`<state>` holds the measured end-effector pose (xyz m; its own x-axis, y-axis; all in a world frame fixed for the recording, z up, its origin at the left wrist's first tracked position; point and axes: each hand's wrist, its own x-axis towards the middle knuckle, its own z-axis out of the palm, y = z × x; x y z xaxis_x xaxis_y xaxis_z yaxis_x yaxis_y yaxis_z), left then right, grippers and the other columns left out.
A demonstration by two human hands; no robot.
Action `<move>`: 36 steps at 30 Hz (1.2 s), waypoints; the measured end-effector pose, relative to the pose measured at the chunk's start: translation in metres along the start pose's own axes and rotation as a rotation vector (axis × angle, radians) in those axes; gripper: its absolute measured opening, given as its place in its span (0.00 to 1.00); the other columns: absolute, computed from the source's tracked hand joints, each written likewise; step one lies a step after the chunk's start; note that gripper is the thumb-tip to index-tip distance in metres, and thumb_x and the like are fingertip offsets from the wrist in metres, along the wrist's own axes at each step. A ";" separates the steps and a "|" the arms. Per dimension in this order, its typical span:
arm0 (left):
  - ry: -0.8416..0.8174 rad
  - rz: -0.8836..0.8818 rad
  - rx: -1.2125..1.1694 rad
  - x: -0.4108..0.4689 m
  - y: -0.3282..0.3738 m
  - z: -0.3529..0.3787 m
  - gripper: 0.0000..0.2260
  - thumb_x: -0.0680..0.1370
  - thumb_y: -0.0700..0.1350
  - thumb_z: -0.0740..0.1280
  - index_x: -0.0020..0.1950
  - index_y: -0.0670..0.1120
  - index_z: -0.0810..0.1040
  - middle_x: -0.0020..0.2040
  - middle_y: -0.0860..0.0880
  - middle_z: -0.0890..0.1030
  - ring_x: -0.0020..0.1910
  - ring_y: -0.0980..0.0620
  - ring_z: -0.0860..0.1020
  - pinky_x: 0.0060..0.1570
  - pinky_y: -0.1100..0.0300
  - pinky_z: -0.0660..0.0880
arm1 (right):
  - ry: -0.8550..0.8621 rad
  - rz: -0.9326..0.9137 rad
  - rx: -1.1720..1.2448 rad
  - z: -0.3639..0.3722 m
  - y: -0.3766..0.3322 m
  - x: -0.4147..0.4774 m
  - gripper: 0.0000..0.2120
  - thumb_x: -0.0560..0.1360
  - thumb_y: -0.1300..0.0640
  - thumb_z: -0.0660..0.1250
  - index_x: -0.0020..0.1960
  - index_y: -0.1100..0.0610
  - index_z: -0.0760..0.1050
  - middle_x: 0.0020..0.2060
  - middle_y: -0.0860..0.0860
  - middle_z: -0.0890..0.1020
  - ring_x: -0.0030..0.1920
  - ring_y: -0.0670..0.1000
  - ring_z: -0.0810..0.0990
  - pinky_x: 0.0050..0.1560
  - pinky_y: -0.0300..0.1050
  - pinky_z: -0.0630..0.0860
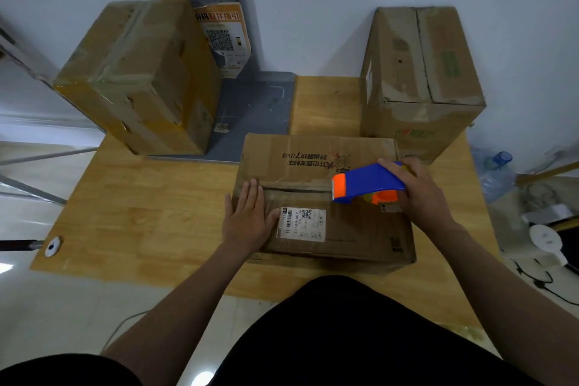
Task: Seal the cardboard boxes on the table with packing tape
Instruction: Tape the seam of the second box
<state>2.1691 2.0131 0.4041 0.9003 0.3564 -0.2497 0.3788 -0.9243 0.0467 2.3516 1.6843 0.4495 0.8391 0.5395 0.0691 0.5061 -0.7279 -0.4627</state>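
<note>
A flat cardboard box (351,241) with a white shipping label lies on the wooden table (150,197) right in front of me. My left hand (247,219) rests flat, fingers apart, on the box's left end beside the centre seam. My right hand (419,191) grips a blue and orange tape dispenser (366,182), held over the seam at the box's right half with its orange cutter end pointing left. A second box (141,72), wrapped in tape, stands at the back left. A third box (419,72) stands upright at the back right, its top seam dark.
A grey stand (250,113) with a screen and an orange QR poster rises against the wall between the back boxes. A large water bottle (495,172) and cables lie on the floor to the right. A small white disc (52,246) sits at the table's left edge.
</note>
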 end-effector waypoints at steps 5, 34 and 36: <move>-0.101 0.099 -0.048 0.008 0.029 -0.008 0.41 0.79 0.70 0.36 0.84 0.45 0.44 0.84 0.46 0.39 0.82 0.49 0.38 0.79 0.39 0.39 | -0.009 0.008 -0.027 -0.001 -0.006 -0.001 0.30 0.80 0.58 0.64 0.78 0.39 0.61 0.68 0.55 0.67 0.65 0.58 0.71 0.49 0.54 0.79; -0.189 0.218 -0.216 0.017 0.124 -0.008 0.36 0.83 0.68 0.46 0.84 0.50 0.40 0.84 0.51 0.40 0.82 0.51 0.38 0.76 0.34 0.36 | -0.047 -0.037 -0.019 -0.003 -0.003 -0.006 0.37 0.78 0.61 0.65 0.77 0.34 0.56 0.67 0.51 0.65 0.66 0.55 0.70 0.50 0.52 0.80; -0.209 0.227 -0.231 0.019 0.119 -0.006 0.35 0.83 0.67 0.46 0.84 0.51 0.39 0.84 0.53 0.39 0.82 0.52 0.37 0.76 0.33 0.35 | -0.051 -0.040 -0.037 -0.001 -0.003 -0.005 0.37 0.78 0.61 0.66 0.78 0.34 0.56 0.67 0.51 0.64 0.67 0.55 0.69 0.50 0.50 0.80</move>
<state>2.2326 1.9109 0.4111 0.9127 0.0886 -0.3988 0.2347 -0.9128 0.3343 2.3457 1.6835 0.4513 0.8074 0.5886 0.0418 0.5470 -0.7200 -0.4272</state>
